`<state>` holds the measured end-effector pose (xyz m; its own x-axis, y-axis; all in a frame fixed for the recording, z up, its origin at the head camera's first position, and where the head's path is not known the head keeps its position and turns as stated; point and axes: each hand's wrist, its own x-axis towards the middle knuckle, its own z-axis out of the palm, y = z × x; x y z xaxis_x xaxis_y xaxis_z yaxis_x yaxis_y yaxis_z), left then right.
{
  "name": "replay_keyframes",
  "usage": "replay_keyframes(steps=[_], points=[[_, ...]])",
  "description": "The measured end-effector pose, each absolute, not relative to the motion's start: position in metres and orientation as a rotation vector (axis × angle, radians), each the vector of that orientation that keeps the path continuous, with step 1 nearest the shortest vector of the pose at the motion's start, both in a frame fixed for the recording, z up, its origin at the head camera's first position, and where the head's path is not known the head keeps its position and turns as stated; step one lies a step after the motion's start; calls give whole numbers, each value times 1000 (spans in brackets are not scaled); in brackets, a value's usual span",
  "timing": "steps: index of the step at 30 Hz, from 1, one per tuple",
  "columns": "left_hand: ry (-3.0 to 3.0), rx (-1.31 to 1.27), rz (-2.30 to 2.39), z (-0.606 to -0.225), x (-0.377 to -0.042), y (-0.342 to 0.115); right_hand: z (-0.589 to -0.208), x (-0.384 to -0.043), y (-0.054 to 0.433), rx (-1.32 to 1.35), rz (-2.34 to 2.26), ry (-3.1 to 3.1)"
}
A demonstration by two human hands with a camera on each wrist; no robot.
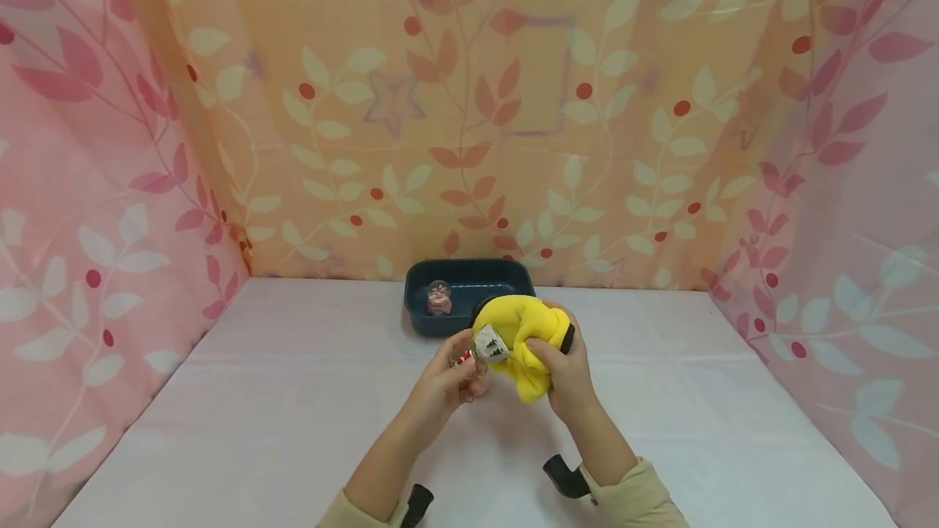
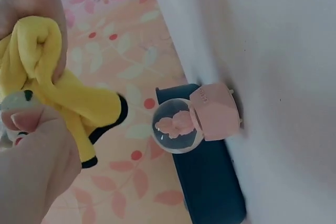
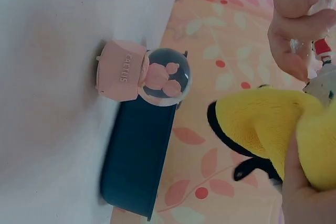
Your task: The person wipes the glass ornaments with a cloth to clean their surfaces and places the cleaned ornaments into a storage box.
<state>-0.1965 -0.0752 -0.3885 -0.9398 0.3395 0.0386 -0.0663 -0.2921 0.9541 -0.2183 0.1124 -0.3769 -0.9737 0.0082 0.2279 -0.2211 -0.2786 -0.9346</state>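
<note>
My left hand grips a small snow globe with a white base bearing dark green marks; a red figure shows at its clear dome. In my right hand is a bunched yellow cloth with black edging. The cloth lies against the globe's white base. Just beyond the hands, a pink snow globe with a faceted, lettered base stands upright on the table. From the head view it is mostly hidden behind the left hand. The right wrist view shows pink figures inside its dome.
A dark blue tray stands at the back of the white table, near the floral curtain. Inside its left part sits another pink snow globe. Floral cloth walls rise on both sides.
</note>
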Motion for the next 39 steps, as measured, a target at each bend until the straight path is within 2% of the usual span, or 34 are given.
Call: replay_keyframes(steps=[8,10,19,32,35,39], points=[[1535,377,2297,-386,-198,-74,-377,-221,117,779,2385,-1948],[1560,382,2278,-387,-198,-74,-377,-222,117,831,2361,-1996],[1560,344,2308,-393,-196,-71,-373,-219,105,485,2311,-2039],[1440,382,2439,-394,-196,-76,-376,-219,106,191,2531,-1860],[1485,411,2464,-393,-197,-79,-374,-217,108,166,2585,-1812],[1571,372,2445,-391,-198,-79,-367,-215,107,278,2610,-1846]])
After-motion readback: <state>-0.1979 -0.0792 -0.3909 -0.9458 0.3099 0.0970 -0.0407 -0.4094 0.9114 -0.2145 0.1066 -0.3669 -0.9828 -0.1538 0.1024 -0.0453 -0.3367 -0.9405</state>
